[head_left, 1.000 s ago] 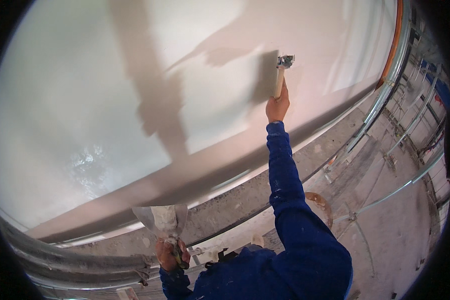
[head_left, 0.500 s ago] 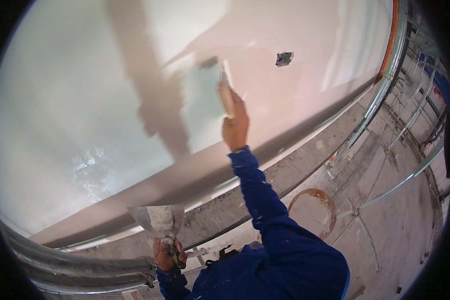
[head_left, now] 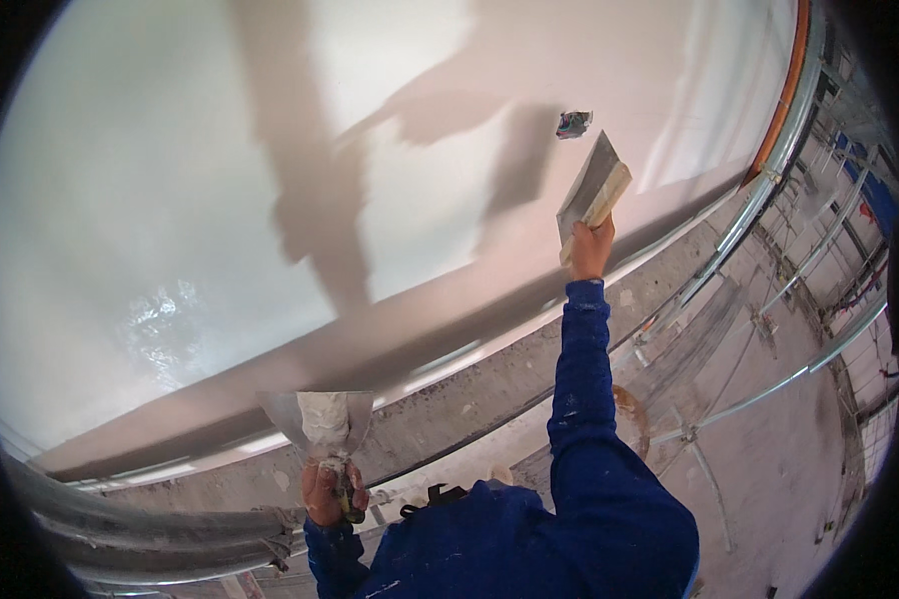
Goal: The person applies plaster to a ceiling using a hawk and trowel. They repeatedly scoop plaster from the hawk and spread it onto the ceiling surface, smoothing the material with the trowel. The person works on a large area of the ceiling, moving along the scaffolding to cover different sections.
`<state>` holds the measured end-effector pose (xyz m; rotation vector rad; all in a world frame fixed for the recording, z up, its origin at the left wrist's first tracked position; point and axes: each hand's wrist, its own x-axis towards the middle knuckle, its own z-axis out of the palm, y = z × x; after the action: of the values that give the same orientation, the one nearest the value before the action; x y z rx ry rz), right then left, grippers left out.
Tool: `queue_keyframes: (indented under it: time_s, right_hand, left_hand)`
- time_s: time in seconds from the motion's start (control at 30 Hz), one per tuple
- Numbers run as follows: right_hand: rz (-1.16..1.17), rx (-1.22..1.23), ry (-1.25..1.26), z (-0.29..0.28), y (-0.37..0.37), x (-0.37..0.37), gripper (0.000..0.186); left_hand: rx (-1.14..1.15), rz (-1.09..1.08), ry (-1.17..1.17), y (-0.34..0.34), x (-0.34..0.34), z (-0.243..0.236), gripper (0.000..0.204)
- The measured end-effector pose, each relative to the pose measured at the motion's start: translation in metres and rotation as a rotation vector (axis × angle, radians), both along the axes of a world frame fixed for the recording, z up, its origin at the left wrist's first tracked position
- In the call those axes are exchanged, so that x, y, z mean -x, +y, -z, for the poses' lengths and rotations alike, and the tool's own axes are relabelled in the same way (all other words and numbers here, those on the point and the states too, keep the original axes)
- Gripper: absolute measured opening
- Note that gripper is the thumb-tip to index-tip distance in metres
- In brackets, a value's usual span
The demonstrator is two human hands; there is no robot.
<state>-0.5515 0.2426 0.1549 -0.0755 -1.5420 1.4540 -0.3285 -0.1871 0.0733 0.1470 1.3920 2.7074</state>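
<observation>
My right hand [head_left: 591,250], at the end of an outstretched arm, is closed round the pale handle of a wide, flat plastering trowel [head_left: 591,187]. The blade is tilted, just below a square wall opening [head_left: 573,124] with wires in it; whether it touches the wall I cannot tell. Low on the left, my left hand [head_left: 324,493] grips the handle of a broad putty knife [head_left: 288,414], blade upward. A lump of whitish plaster [head_left: 325,417] lies on that blade. The smooth, pale wall [head_left: 420,200] fills the upper left, with shadows of my arm and trowel across it.
Thick grey pipes [head_left: 150,529] run along the lower left. A metal rail [head_left: 759,215] and an orange pipe [head_left: 784,95] curve down the wall's right side. Scaffold tubes [head_left: 809,369] stand over the dusty floor [head_left: 759,439] on the right.
My right hand has swung the trowel rightward and lower across the wall, and its blade face now shows. My left hand keeps holding the putty knife in nearly the same place.
</observation>
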Motion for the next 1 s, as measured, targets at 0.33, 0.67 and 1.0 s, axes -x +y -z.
queue_keyframes:
  time_s: [0.33,0.67,1.0]
  right_hand:
    - [0.243,-0.311,-0.046,-0.013,-0.035,0.071,0.065]
    - [0.372,-0.390,-0.038,0.008,-0.216,0.059,0.076]
    - [0.024,-0.464,-0.227,0.019,-0.395,-0.024,0.075]
  left_hand:
    - [-0.018,-0.023,-0.014,0.002,0.003,-0.001,0.044]
    - [-0.042,-0.061,-0.092,-0.041,-0.017,-0.005,0.045]
    - [0.004,0.065,0.004,-0.073,-0.025,-0.006,0.044]
